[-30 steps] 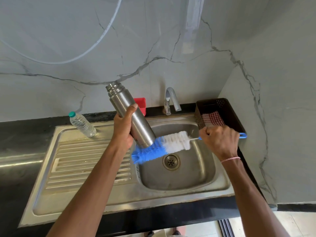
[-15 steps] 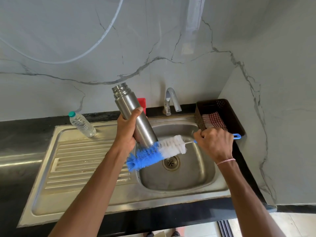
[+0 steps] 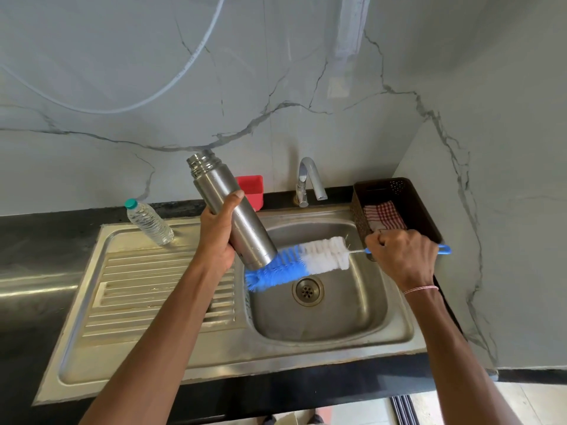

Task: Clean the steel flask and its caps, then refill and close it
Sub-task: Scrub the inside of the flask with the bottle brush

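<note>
A grey-veined marble wall (image 3: 276, 87) rises behind a black desk (image 3: 46, 240) with a steel sink (image 3: 395, 326) let into it. My left grip (image 3: 216, 237) is wrapped round the middle of the flask (image 3: 233, 207), thumb across the front. It holds the flask tilted over the basin's left edge, open threaded mouth up toward the wall and base down. My right grip (image 3: 402, 259) is closed in a fist on the blue handle of the brush (image 3: 300, 265), which lies almost level across the basin above the drain (image 3: 307, 291). Its blue bristles touch the flask's lower side and base, while the white ones stand free. I judge that I am scrubbing the outside, so the cleaning is midway; whether the inside is done I cannot tell. No cap shows anywhere, so I cannot say how the caps stand. The tap (image 3: 308, 179) shows no water running. Left to do, as I reckon: rinse, see to the caps, refill, perhaps from the small water bottle (image 3: 150, 222) on the draining board, and screw the flask shut. A red tub (image 3: 251, 188) stands behind the flask, and a brown basket (image 3: 423, 210) with a checked cloth (image 3: 385, 216) sits at the sink's right.
</note>
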### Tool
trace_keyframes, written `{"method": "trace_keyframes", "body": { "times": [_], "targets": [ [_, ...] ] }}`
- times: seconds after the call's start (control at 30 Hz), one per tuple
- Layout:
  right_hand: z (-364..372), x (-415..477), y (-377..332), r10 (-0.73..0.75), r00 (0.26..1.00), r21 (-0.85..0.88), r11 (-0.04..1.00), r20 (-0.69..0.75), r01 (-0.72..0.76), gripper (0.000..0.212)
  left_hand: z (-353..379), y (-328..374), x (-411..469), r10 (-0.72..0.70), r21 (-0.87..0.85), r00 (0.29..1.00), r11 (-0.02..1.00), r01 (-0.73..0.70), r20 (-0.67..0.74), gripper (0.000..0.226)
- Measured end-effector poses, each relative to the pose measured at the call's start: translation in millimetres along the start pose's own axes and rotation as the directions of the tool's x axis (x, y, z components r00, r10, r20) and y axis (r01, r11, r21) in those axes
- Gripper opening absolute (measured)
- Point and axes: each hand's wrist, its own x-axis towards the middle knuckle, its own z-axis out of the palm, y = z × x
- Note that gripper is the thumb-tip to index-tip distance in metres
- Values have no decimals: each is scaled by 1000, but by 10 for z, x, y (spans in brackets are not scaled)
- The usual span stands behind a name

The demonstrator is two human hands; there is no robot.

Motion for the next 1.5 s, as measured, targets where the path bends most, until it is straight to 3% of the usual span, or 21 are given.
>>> {"method": "trace_keyframes", "body": {
  "times": [0.23,0.4,0.63,0.87,1.07,1.3,1.5],
  "targets": [
    [92,-23,-293,-47,998,-44,998,28,49,44,167,-76,-55,4,28,999,1000,-5,46,52],
    [-28,-2,23,12,1000,4,1000,7,-12,46,7,38,6,-3,-11,1000,1000,3,2,63],
    [116,-64,-287,-89,996,-26,996,6,89,49,174,-49,-90,-10,-9,999,1000,10,35,39],
    [-26,18,29,12,1000,5,1000,-21,-11,46,-30,34,-22,7,-13,1000,1000,-7,-11,47],
    [138,-69,-318,-81,996,-71,994,22,82,50,169,-88,-119,5,7,998,1000,-6,55,35],
    [-20,-47,-23,-6,1000,-8,1000,8,6,47,-32,-7,-39,14,-9,1000,1000,-14,-7,39],
    [77,-126,-275,-68,997,-55,996,39,70,51,127,-132,-126,13,26,1000,1000,-14,23,35]
  ]
}}
